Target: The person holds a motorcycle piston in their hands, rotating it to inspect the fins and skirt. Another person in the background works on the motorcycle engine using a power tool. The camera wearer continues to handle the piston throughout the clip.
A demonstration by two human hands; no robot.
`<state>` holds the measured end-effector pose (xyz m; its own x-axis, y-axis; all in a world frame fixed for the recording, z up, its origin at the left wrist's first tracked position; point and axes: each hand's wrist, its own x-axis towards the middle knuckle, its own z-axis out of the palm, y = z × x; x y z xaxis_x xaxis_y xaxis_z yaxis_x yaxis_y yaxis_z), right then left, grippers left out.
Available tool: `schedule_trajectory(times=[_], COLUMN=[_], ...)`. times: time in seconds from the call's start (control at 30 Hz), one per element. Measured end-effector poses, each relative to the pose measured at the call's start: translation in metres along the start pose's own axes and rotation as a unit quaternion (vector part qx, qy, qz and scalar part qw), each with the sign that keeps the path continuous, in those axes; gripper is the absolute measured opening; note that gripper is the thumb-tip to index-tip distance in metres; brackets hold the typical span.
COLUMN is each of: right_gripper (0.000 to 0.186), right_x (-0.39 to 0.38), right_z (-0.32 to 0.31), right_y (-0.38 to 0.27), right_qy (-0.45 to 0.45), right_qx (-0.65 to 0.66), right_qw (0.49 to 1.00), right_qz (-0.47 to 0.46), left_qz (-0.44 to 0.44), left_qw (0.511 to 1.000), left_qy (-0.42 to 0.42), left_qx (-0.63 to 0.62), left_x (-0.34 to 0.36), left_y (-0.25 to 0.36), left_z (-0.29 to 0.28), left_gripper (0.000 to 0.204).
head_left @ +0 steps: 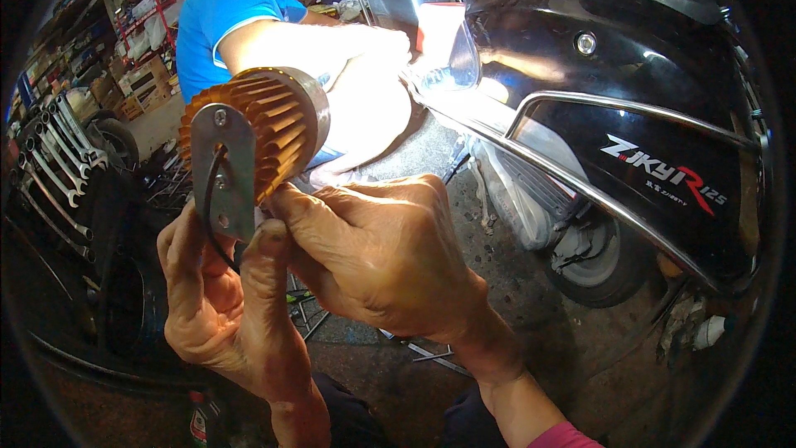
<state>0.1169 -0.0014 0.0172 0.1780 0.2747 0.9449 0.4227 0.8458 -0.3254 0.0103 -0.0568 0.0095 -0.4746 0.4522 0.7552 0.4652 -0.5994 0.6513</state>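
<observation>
A round spotlight [278, 137] with gold cooling fins and a dark metal rim is raised in front of me, left of centre. On its back sits a flat grey metal bracket [236, 211] with rounded end, screws and a hole. From the bracket a black cable [209, 211] loops down toward my left palm. My left hand [236, 315] supports the spotlight from below, thumb near the bracket's lower end. Closed in a pinch, my right hand [390, 249] meets the bracket's right edge under the fins; what lies between its fingertips is hidden.
A person in a blue shirt [203, 25] sits beyond the spotlight, arm and leg in bright glare. At right stands a black motor scooter [647, 141] with a chrome guard bar [580, 187]. Several wrenches [62, 145] hang at left; a small bottle [199, 419] stands below.
</observation>
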Motion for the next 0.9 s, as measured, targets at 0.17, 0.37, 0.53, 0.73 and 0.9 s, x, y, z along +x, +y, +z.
schedule_trajectory(times=[0.17,0.37,0.53,0.73,0.9], right_gripper=[0.024,0.024,0.024,0.023,0.023], right_x=[-0.0009,0.0004,0.0006,-0.0002,0.0007], right_z=[-0.0007,-0.0004,-0.0016,-0.0005,-0.0006], right_y=[0.0010,-0.0011,-0.0011,-0.0002,-0.0021], right_qy=[0.008,0.017,0.024,0.034,0.041], right_qx=[-0.002,-0.003,-0.005,-0.006,-0.007], right_qw=[1.000,1.000,1.000,0.999,0.999], right_qz=[0.003,0.007,0.009,0.013,0.015], left_qz=[0.001,-0.003,-0.007,-0.001,-0.009], left_qw=[1.000,1.000,1.000,1.000,1.000], left_qy=[-0.002,-0.002,0.000,-0.008,-0.004], left_qx=[-0.010,-0.021,-0.026,-0.024,-0.027], left_x=[-0.0003,0.0004,-0.0006,0.0005,0.0001], left_y=[-0.0012,-0.0005,0.0002,-0.0004,0.0001], left_z=[0.0008,-0.0001,0.0003,0.0000,-0.0010], left_gripper=[0.041,0.041,0.042,0.042,0.042])
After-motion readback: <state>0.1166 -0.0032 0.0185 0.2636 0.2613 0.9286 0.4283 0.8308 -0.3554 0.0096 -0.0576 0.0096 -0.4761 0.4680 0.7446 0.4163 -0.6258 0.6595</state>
